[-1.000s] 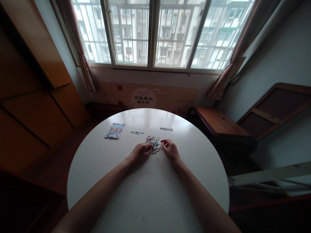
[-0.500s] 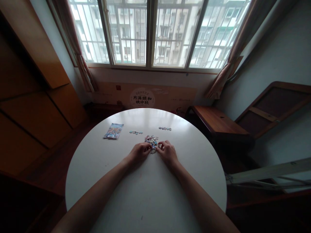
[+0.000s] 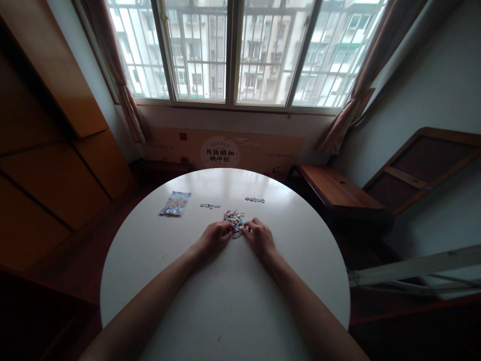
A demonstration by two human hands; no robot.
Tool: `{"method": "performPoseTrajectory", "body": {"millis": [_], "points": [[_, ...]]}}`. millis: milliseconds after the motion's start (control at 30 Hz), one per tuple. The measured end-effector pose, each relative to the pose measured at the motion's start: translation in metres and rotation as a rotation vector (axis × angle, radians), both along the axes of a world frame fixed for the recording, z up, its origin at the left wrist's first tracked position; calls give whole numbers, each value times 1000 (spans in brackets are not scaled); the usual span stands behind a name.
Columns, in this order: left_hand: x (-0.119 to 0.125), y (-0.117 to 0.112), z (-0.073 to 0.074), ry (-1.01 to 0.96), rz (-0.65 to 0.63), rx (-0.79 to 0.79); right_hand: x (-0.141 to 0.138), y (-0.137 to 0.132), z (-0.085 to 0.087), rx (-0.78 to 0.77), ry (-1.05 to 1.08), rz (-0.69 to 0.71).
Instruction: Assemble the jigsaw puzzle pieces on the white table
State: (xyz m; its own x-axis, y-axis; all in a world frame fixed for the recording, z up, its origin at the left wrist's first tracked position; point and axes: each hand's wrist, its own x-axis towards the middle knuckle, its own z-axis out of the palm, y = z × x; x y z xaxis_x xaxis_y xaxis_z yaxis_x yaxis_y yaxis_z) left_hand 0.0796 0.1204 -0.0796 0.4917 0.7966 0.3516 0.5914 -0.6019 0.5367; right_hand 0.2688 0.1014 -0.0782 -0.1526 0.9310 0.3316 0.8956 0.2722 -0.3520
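A small heap of coloured puzzle pieces (image 3: 233, 218) lies near the middle of a round white table (image 3: 225, 301). My left hand (image 3: 216, 236) rests at the heap's left side with its fingers curled and the fingertips in the pieces. My right hand (image 3: 259, 235) sits at the heap's right side, fingers bent and pinched at the pile's near edge. The two hands nearly touch over the pieces. What each pinch holds is too small to make out.
A colourful picture card (image 3: 175, 203) lies at the table's far left. Two short rows of joined pieces (image 3: 210, 205) (image 3: 255, 200) lie beyond the heap. A wooden bench (image 3: 334, 188) stands to the right, a window behind, wooden cabinets on the left.
My right hand has slid left against the heap, close to my left hand. The view has shifted slightly; my left hand stays in place.
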Motion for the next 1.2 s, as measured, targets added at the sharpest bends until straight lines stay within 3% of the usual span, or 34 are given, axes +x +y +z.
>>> {"method": "performPoseTrajectory", "body": {"millis": [200,400,500,633,800,933,1200], "points": [[1,-2,2,5,1,0,3,2,2,67,-9,33],[1,-1,0,8,1,14,-2,1,1,240,342,37],[0,0,-2,-6,-3,43,-7,-1,-3,138,526,122],[-1,-1,-3,-6,-23,123,-11,-1,-9,-24,594,209],[-1,-2,-2,42,-128,299,-10,-2,-11,-76,581,263],[-2,-1,-4,75,-141,398,-10,-1,-12,-103,595,283],[-2,-1,-1,54,-159,449,-7,4,-12,-176,780,296]]}}
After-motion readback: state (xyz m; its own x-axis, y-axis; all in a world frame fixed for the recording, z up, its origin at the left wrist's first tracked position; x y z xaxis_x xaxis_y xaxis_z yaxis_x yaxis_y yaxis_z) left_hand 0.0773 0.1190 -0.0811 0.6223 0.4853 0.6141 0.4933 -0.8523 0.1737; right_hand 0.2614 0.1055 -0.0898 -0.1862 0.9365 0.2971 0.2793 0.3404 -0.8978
